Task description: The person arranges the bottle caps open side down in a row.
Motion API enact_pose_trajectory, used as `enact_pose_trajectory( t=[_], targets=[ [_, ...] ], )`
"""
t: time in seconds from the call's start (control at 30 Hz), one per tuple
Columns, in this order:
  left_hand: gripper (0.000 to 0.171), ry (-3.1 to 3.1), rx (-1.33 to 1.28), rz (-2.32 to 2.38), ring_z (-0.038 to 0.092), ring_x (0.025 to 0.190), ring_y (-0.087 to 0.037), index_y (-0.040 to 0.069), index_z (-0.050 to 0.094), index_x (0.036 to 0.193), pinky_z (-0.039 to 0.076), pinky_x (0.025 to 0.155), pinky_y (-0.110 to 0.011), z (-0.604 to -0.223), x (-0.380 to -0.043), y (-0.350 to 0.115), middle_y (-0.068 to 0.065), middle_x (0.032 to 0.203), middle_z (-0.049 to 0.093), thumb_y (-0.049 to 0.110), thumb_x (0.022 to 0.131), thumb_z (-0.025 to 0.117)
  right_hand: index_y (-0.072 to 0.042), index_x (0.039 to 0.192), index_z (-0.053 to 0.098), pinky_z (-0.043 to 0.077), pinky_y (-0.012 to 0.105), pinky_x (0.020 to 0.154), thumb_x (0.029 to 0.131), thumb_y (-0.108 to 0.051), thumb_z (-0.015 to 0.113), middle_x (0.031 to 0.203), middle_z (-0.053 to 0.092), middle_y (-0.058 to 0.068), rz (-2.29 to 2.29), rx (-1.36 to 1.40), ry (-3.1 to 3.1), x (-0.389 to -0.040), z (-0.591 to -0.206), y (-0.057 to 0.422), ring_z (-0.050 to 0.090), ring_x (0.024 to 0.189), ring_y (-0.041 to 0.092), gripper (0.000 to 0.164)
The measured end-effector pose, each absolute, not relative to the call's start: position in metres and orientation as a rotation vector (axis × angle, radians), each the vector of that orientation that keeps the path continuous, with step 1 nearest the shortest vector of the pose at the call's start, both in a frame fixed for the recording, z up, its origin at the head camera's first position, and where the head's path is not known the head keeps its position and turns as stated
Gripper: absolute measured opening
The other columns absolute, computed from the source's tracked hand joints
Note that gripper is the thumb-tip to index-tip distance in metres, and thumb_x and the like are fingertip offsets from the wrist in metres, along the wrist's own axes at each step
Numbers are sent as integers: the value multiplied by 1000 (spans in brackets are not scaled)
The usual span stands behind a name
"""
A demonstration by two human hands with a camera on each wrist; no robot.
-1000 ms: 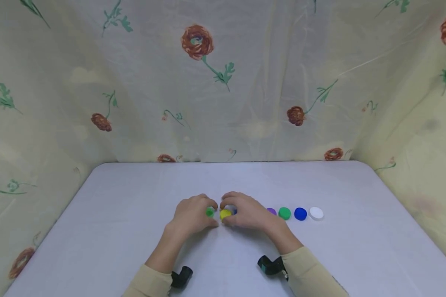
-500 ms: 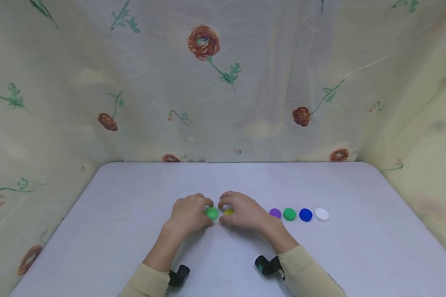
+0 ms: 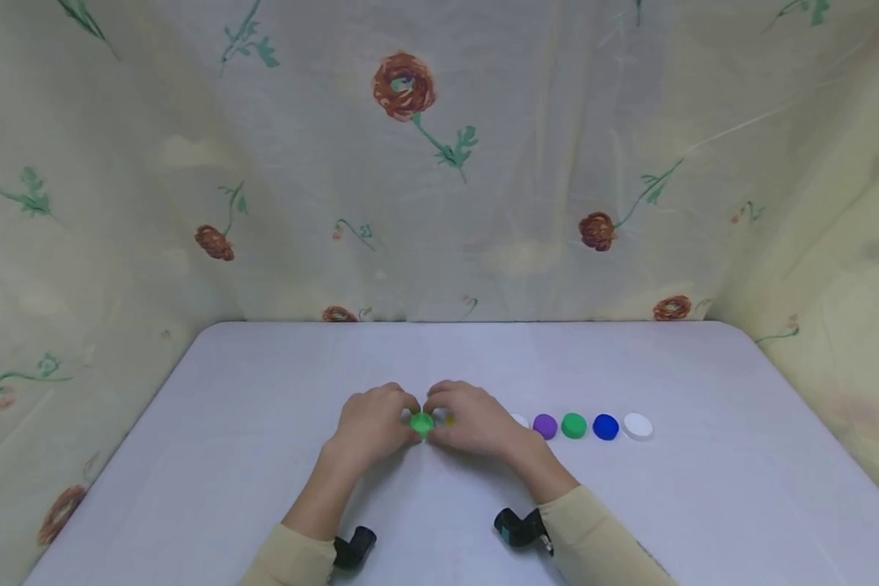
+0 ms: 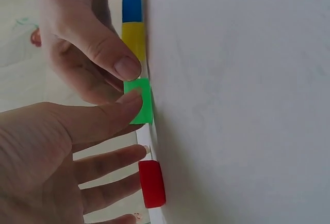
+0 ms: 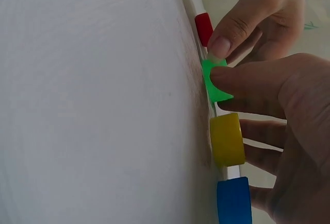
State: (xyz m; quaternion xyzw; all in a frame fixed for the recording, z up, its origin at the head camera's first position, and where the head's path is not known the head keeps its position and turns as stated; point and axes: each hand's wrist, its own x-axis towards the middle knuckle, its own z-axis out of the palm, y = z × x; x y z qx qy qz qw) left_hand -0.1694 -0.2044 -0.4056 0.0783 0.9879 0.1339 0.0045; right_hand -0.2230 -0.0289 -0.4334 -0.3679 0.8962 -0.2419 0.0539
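Observation:
A bright green round plastic cap stands on the white table between my two hands. My left hand pinches its left side between thumb and forefinger. On its right side, the thumb and forefinger of my right hand pinch it too. Below the left hand's other fingers lies a red cap, hidden in the head view. A yellow cap and a blue cap sit under the right hand, beside its remaining fingers. Only a sliver of the yellow one shows from the head.
Rightward the row goes on with a partly hidden white cap, a purple cap, a darker green cap, a dark blue cap and another white cap. Flowered cloth hangs behind the table.
The right hand has shifted left from the yellow cap to the green cap, and now grips it along with the left hand. The head view has turned slightly left.

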Motion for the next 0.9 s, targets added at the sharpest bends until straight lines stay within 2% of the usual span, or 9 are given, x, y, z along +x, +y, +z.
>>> enact_pose_trajectory(
  t=[0.37, 0.67, 0.9],
  targets=[
    [23, 3123, 284, 419, 69, 100, -23, 18, 78, 99, 53, 76, -41, -408, -169, -207, -3, 107, 73, 28, 79, 83, -16, 109, 75, 46, 46, 107, 82, -25, 77, 131, 65, 5, -723, -1130, 2742, -221, -435, -33, 58, 126, 28, 28],
    [21, 3098, 248, 445, 69, 105, -25, 14, 78, 100, 55, 82, -44, -409, -167, -209, -4, 109, 73, 23, 81, 81, -16, 110, 75, 45, 49, 108, 84, -28, 76, 135, 63, 7, -716, -1095, 2725, -216, -435, -37, 57, 129, 31, 28],
    [19, 3113, 273, 451, 69, 104, -25, 15, 79, 98, 55, 81, -43, -409, -168, -208, -4, 107, 74, 21, 80, 81, -13, 105, 76, 44, 48, 109, 82, -24, 74, 135, 63, 9, -786, -1098, 2693, -218, -434, -34, 56, 129, 32, 26]
  ],
)
